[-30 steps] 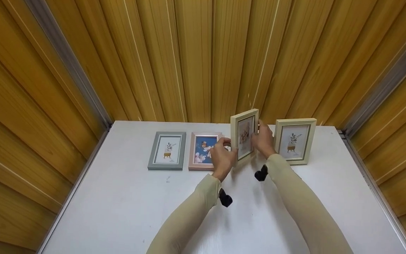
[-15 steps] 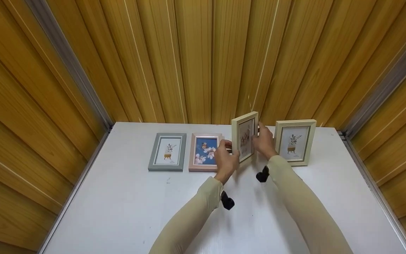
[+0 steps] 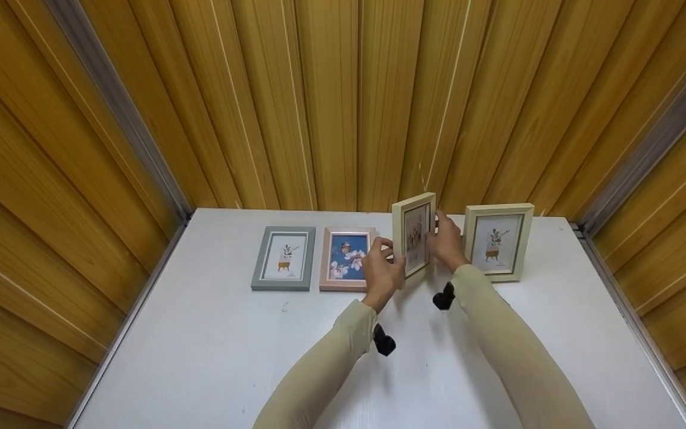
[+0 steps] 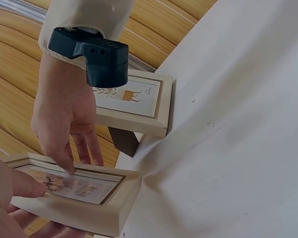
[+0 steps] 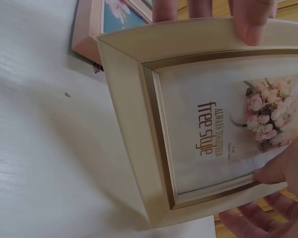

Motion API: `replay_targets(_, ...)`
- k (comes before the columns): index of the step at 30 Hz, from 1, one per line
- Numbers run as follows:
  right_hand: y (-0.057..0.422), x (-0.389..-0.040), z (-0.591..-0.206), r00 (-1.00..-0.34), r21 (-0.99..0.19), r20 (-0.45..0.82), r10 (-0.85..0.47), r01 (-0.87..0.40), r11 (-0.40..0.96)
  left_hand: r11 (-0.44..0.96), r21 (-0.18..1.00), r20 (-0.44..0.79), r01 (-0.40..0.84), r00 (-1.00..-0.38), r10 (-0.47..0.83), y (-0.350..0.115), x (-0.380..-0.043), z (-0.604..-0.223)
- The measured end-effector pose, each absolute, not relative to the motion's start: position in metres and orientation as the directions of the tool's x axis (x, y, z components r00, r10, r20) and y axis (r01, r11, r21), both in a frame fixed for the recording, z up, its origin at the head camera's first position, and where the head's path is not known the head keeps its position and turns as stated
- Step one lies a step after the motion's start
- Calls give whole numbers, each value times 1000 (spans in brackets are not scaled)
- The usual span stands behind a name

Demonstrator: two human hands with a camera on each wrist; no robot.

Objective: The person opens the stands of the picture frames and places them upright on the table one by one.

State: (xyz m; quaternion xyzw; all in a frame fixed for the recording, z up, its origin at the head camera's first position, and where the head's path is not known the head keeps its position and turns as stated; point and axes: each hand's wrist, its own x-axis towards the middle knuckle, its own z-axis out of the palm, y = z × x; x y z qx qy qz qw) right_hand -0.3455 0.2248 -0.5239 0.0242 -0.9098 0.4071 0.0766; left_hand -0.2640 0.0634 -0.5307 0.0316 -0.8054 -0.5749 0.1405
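Upright and turned at an angle, a cream photo frame (image 3: 399, 238) with a flower print stands between the two hands in the head view. My left hand (image 3: 383, 274) grips its left side, thumb in front and fingers behind. On the opposite side my right hand (image 3: 447, 243) pinches the edge, its thumb (image 5: 283, 168) on the front border in the right wrist view. The left wrist view has the held frame's lower end (image 4: 124, 203) close to the white table (image 4: 228, 163). Just right of the hands, another cream photo frame (image 3: 519, 250) stands with a potted-plant print.
Left of the hands are a pink photo frame (image 3: 326, 262) with blossoms and a grey-green photo frame (image 3: 259, 262) with a plant print. A dark support leg (image 4: 123, 141) shows behind the right cream frame. A wood-panelled wall (image 3: 331, 107) rises behind the table.
The held cream photo frame has come down slightly, with both hands still on it. My left hand has shifted a little to the right. The other frames keep their places.
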Motion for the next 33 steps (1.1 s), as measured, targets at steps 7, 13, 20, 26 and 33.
replay_targets(7,229,-344,-523,-991,-729,133,21,-83,679,346,925,229,159,-958,-174,61,-264,-529)
replay_targets(13,228,-340,-501,-996,-740,84,22,-48,670,344,929,199,136,-967,-157,63,-268,-520)
replay_targets(20,216,-330,-471,-991,-733,134,-6,-103,672,349,924,225,156,-960,-167,67,-275,-518)
replay_targets(26,203,-323,-453,-978,-745,193,-76,-196,638,351,923,228,156,-958,-175,71,-279,-521)
replay_targets(33,192,-319,-447,-980,-742,180,-88,-194,642,353,922,237,162,-955,-181,76,-284,-520)
